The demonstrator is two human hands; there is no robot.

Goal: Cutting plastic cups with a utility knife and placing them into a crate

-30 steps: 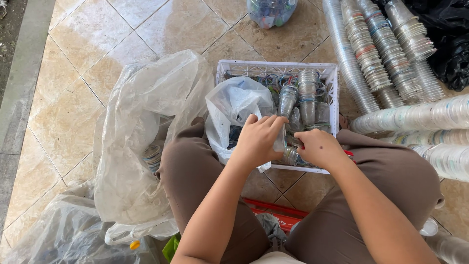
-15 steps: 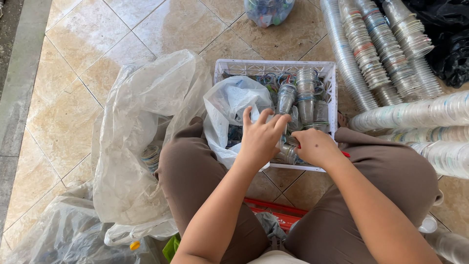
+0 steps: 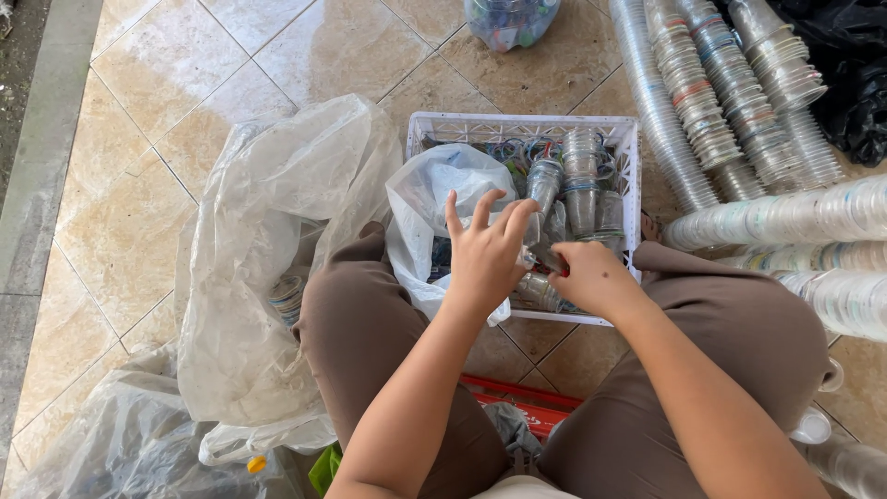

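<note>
One head-worn camera looks steeply down, close over the lap and white crate (image 3: 517, 125).

Left hand (image 3: 485, 254) covers whatever both hands pinch; right hand (image 3: 591, 277) fingertips hidden. Stacked cups (image 3: 739, 102) cut by top, right edges. Crate (image 3: 517, 125) contents partly hidden.

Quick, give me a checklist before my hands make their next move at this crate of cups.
1. Left hand over the white crate, fingers spread: ok.
2. Right hand at the near edge, grip on a clear cup: cannot tell, the cup is mostly hidden.
3. White bag open inside the crate: ok.
4. Cups standing in the crate: ok.
5. Long cup stacks lying apart from the hands: ok.
</note>
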